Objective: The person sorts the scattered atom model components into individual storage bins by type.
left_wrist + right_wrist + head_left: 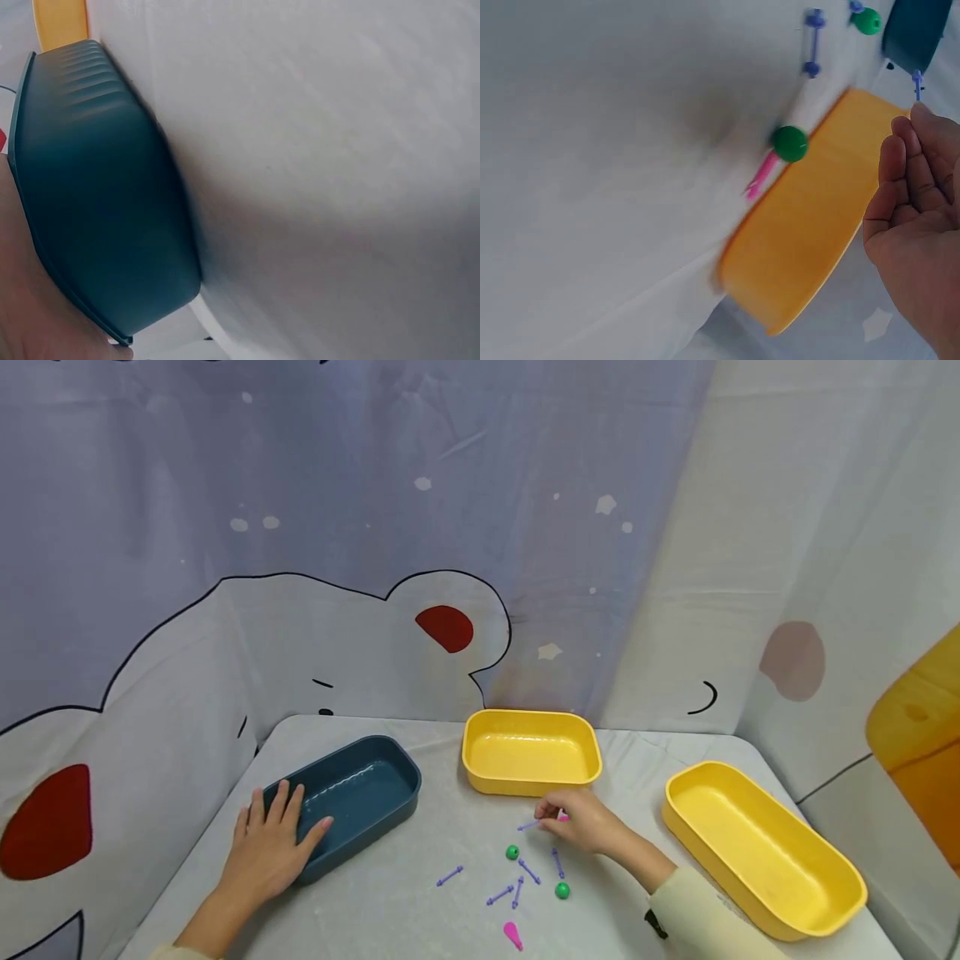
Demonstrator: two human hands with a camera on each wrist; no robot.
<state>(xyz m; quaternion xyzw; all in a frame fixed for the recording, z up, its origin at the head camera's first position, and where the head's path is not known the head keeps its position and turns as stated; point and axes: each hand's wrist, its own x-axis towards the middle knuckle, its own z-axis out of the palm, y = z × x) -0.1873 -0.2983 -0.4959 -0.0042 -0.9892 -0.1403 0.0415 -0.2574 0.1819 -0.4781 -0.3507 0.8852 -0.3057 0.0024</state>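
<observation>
While the blue tray point(352, 797) is steadied, a purple stick point(528, 825) is pinched.
The stick is clamped by the right hand point(581, 821); the left hand point(268, 846) is laid flat, fingers apart.

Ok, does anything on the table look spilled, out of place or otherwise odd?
Only the loose bits: purple pins, two green balls and a pink piece lie scattered on the table, while the blue tray and both yellow trays sit empty. Nothing looks damaged.

My left hand point(267, 847) lies flat at near left, fingers straight and spread, thumb out to the right. My right hand point(581, 821) reaches in from near right, cream-sleeved forearm angled inward, fingers curled, fingertips point(917, 112) pinching together.
</observation>
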